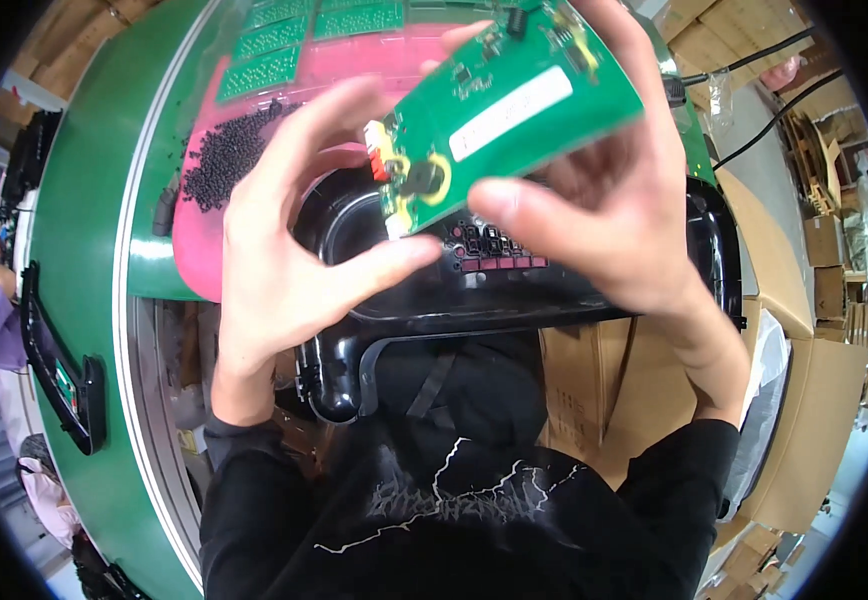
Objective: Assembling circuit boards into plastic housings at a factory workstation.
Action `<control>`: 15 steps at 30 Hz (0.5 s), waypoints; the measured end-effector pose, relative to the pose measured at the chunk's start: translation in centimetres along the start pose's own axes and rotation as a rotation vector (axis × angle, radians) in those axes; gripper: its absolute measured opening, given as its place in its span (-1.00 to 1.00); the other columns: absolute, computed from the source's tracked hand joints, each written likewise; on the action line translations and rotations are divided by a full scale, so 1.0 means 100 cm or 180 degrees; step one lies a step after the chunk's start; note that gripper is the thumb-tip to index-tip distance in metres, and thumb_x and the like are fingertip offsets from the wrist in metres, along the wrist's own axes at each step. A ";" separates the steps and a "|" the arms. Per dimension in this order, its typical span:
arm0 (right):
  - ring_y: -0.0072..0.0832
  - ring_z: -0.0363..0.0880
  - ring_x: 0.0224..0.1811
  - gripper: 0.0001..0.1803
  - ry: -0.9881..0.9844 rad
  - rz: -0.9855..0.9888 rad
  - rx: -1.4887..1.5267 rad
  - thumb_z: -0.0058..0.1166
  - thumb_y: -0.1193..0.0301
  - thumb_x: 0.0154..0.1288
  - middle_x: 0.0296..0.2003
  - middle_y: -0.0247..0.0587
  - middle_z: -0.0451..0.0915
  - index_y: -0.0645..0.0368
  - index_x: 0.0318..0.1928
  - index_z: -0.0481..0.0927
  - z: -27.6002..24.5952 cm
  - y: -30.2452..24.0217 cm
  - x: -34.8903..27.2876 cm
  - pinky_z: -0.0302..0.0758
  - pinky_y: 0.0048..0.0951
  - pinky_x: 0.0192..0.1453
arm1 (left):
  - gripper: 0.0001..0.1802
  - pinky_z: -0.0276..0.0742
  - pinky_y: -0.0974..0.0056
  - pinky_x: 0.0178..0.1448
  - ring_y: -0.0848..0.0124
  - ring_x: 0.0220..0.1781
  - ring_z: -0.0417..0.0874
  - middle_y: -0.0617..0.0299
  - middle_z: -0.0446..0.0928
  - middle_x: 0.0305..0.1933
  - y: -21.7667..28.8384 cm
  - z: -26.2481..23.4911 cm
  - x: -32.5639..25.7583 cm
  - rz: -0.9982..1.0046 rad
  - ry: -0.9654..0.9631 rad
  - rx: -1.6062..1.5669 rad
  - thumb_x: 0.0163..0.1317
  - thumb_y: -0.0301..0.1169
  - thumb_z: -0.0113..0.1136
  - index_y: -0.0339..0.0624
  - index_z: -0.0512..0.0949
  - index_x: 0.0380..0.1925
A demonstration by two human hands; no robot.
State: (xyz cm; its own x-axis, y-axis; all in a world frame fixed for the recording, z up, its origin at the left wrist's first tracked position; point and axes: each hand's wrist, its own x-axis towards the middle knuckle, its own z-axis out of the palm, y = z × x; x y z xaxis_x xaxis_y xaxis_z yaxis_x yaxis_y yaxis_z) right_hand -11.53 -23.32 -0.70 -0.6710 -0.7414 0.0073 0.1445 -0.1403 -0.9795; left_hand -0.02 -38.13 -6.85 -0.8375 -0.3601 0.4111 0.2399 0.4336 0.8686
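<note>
A green circuit board (524,125), tilted and slightly blurred, is held up in my right hand (624,210). My right thumb presses along its lower edge, while the other fingers pass behind it and around its right end. The board carries a white label strip, black chips and red and white connectors at its left end. My left hand (284,220) is beside that end, thumb and fingers spread apart around it; no firm grip shows. Beneath both hands lies a large black plastic housing (594,305), with a row of small dark and pinkish parts (499,250) inside.
A pink mat (199,250) on the green table (84,200) bears a heap of small black pieces (224,160). Several green boards (259,75) lie behind it. Another black housing (64,390) rests on the left. Cardboard boxes (804,430) stand at right; black cables (774,120) hang there.
</note>
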 end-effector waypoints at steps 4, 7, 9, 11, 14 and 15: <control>-0.39 0.52 0.14 -0.13 -0.0205 -0.1176 -0.0926 0.23 0.68 0.08 0.17 -0.01 0.44 0.28 0.40 0.11 -0.037 0.028 -0.009 0.51 -0.42 0.15 | -0.13 0.41 0.21 0.29 0.31 0.24 0.48 0.03 0.48 0.19 0.000 -0.008 0.017 0.0114 -0.0507 0.0384 -0.21 -0.45 0.55 -0.38 0.41 0.20; -0.65 0.60 -0.14 -0.44 -0.0022 -0.0366 -0.1903 0.32 0.65 0.07 -0.18 -0.25 0.65 0.34 0.13 0.47 -0.070 0.024 -0.020 0.48 -0.67 -0.10 | -0.17 0.44 0.16 0.23 0.21 0.16 0.52 0.05 0.53 0.08 -0.005 -0.016 0.018 0.0826 -0.0995 0.1024 -0.25 -0.38 0.56 -0.30 0.48 0.15; -0.80 0.52 -0.45 -0.72 0.0155 -0.0126 -0.2138 0.38 0.53 0.07 -0.49 -0.44 0.61 0.27 -0.20 0.60 -0.080 0.032 -0.038 0.39 -0.73 -0.36 | -0.18 0.46 0.14 0.19 0.15 0.11 0.54 0.03 0.54 0.05 -0.005 -0.009 0.013 0.0887 -0.1467 0.0876 -0.26 -0.36 0.56 -0.28 0.49 0.14; -0.81 0.48 -0.52 -0.82 -0.0059 0.0169 -0.2181 0.31 0.55 0.06 -0.59 -0.45 0.55 0.31 -0.31 0.59 -0.082 0.036 -0.054 0.36 -0.72 -0.44 | -0.20 0.50 0.13 0.09 0.13 0.01 0.57 0.04 0.54 0.00 -0.005 -0.006 0.002 0.0720 -0.1784 0.0716 -0.28 -0.40 0.53 -0.28 0.51 0.11; -0.77 0.45 -0.58 -0.93 -0.0379 0.0483 -0.1856 0.15 0.62 0.06 -0.65 -0.41 0.51 0.32 -0.37 0.58 -0.085 0.040 -0.070 0.35 -0.68 -0.49 | -0.18 0.49 0.18 0.00 0.15 -0.07 0.57 0.08 0.54 -0.03 0.004 -0.008 -0.005 0.0578 -0.2183 0.0854 -0.31 -0.41 0.51 -0.31 0.50 0.12; -0.76 0.44 -0.59 -0.93 -0.0542 0.0542 -0.1777 0.11 0.63 0.05 -0.67 -0.39 0.50 0.33 -0.39 0.58 -0.087 0.040 -0.073 0.35 -0.66 -0.50 | -0.20 0.47 0.18 -0.01 0.14 -0.08 0.56 0.08 0.54 -0.03 0.003 -0.008 -0.008 0.0573 -0.2225 0.0812 -0.31 -0.39 0.51 -0.31 0.52 0.10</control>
State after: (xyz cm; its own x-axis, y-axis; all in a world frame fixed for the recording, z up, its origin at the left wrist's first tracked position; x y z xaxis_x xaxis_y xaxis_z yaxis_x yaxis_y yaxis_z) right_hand -12.39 -12.81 -6.44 -0.5396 -0.8242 -0.1719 -0.1946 0.3207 -0.9270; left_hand 1.11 -38.37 -6.67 -0.9324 0.3039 0.1959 0.3525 0.6439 0.6791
